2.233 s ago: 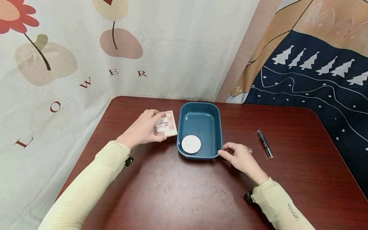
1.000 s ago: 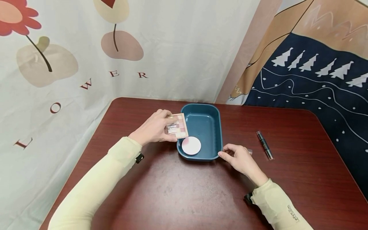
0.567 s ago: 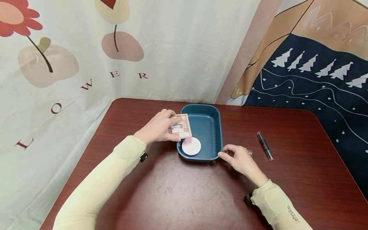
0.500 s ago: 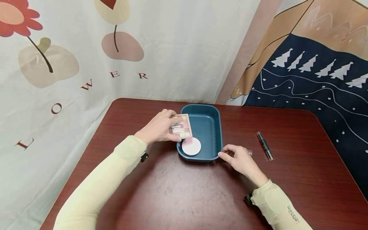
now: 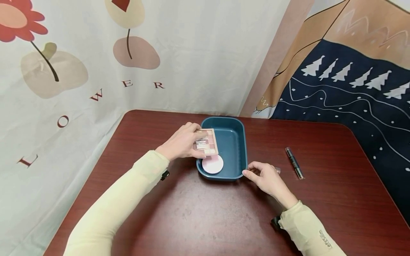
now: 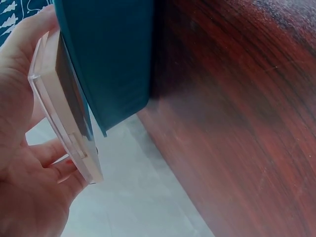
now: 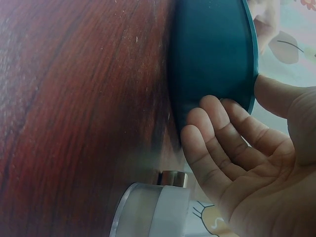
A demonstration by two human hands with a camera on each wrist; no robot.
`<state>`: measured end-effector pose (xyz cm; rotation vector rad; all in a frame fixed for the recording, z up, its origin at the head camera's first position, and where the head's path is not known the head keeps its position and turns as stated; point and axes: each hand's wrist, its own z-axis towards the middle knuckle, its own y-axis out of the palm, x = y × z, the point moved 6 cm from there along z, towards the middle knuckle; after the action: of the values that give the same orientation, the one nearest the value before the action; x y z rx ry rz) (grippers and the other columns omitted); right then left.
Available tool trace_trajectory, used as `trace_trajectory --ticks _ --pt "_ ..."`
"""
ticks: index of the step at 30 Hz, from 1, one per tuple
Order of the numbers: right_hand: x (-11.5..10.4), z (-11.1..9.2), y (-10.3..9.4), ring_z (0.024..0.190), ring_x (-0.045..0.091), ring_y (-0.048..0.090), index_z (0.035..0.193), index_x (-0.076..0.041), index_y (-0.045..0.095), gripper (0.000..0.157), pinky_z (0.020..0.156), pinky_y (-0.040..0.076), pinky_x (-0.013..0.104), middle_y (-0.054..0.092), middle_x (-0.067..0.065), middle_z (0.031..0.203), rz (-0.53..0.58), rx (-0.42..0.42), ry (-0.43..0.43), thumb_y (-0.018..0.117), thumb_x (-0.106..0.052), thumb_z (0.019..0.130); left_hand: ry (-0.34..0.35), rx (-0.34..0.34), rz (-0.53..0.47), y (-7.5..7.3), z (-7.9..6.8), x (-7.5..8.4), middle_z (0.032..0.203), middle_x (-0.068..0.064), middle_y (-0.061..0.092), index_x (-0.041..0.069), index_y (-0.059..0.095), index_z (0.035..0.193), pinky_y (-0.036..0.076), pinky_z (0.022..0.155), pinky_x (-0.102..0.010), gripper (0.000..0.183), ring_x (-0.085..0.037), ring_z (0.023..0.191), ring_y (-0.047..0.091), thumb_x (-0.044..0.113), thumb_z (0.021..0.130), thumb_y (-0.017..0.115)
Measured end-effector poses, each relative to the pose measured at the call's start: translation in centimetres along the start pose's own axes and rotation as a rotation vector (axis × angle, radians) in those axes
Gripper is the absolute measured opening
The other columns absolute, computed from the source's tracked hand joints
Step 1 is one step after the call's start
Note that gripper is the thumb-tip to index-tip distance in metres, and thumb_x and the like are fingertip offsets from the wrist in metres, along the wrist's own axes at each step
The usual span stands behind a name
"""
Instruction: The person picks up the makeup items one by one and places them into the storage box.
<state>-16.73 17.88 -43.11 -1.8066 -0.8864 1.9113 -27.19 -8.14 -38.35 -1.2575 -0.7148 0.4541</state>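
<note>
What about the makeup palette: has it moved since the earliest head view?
Yes: rightward in the picture, judged against the blue container; the palette went from left of it to over its left side.

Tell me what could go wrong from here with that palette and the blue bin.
The palette in the left hand might land on the white disc in the blue bin and sit tilted. It could also catch the bin's rim, which looks close in the left wrist view. If the right hand shifts, it might knock the clear container near its fingers.
</note>
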Motion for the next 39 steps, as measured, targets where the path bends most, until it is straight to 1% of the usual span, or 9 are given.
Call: trace_trajectory --ticks 4,7,18,23,26,30,35,39 --pt "0.0 0.0 0.0 0.064 0.011 0.055 0.096 -0.009 0.073 0.012 0.06 0.045 0.026 0.067 -0.002 0.072 -0.003 0.004 -0.003 0.074 -0.021 0.097 0.035 0.013 0.016 0.0 0.3 0.4 0.124 -0.017 0.06 0.012 0.071 0.127 0.046 0.097 -0.045 0.066 -0.033 0.113 0.052 0.049 0.075 0.09" --pt "0.0 0.0 0.0 0.064 0.012 0.056 0.096 -0.009 0.073 0.012 0.06 0.046 0.026 0.067 -0.002 0.073 -0.001 0.002 0.002 0.074 -0.021 0.097 0.046 0.008 0.019 0.1 0.5 0.7 0.123 -0.017 0.061 0.012 0.071 0.127 0.046 0.096 -0.045 0.066 -0.032 0.112 0.052 0.049 0.075 0.09" --pt "0.1 0.1 0.1 0.064 0.012 0.056 0.097 -0.009 0.073 0.012 0.059 0.046 0.026 0.067 -0.002 0.073 0.007 -0.003 0.007 0.074 -0.021 0.097 0.02 -0.062 0.021 0.6 1.4 1.2 0.125 -0.016 0.059 0.012 0.07 0.131 0.046 0.093 -0.042 0.071 -0.029 0.109 0.05 0.053 0.076 0.089" --pt "0.1 0.0 0.1 0.064 0.012 0.056 0.097 -0.009 0.073 0.012 0.059 0.046 0.027 0.068 0.002 0.075 0.016 -0.01 0.013 0.074 -0.021 0.097 0.035 -0.071 0.039 0.8 1.8 1.6 0.125 -0.016 0.06 0.01 0.07 0.132 0.046 0.095 -0.042 0.074 -0.03 0.111 0.05 0.054 0.075 0.089" --pt "0.0 0.0 0.1 0.064 0.012 0.056 0.097 -0.009 0.073 0.012 0.059 0.046 0.027 0.068 0.001 0.075 0.015 -0.012 0.017 0.074 -0.02 0.097 0.048 -0.076 0.056 0.9 2.1 1.8 0.123 -0.016 0.061 0.009 0.069 0.133 0.045 0.096 -0.042 0.076 -0.03 0.112 0.05 0.055 0.075 0.088" --pt "0.0 0.0 0.1 0.063 0.012 0.055 0.097 -0.009 0.073 0.011 0.058 0.046 0.027 0.067 0.001 0.074 0.009 -0.011 0.016 0.073 -0.02 0.097 0.048 -0.093 0.068 1.1 2.5 2.1 0.121 -0.016 0.06 0.007 0.068 0.134 0.045 0.097 -0.041 0.079 -0.03 0.113 0.049 0.056 0.075 0.088" --pt "0.0 0.0 0.1 0.062 0.012 0.055 0.097 -0.009 0.073 0.011 0.058 0.045 0.027 0.068 0.003 0.074 0.009 -0.011 0.012 0.073 -0.02 0.097 0.047 -0.117 0.086 1.5 3.1 2.3 0.123 -0.016 0.06 0.007 0.066 0.136 0.045 0.099 -0.041 0.081 -0.029 0.114 0.049 0.057 0.076 0.087" --pt "0.0 0.0 0.1 0.063 0.012 0.054 0.097 -0.009 0.073 0.011 0.058 0.045 0.027 0.067 0.003 0.074 0.007 -0.013 0.017 0.073 -0.02 0.098 0.053 -0.12 0.088 1.7 3.5 2.4 0.124 -0.016 0.06 0.006 0.065 0.138 0.045 0.099 -0.04 0.082 -0.029 0.115 0.049 0.056 0.077 0.087"
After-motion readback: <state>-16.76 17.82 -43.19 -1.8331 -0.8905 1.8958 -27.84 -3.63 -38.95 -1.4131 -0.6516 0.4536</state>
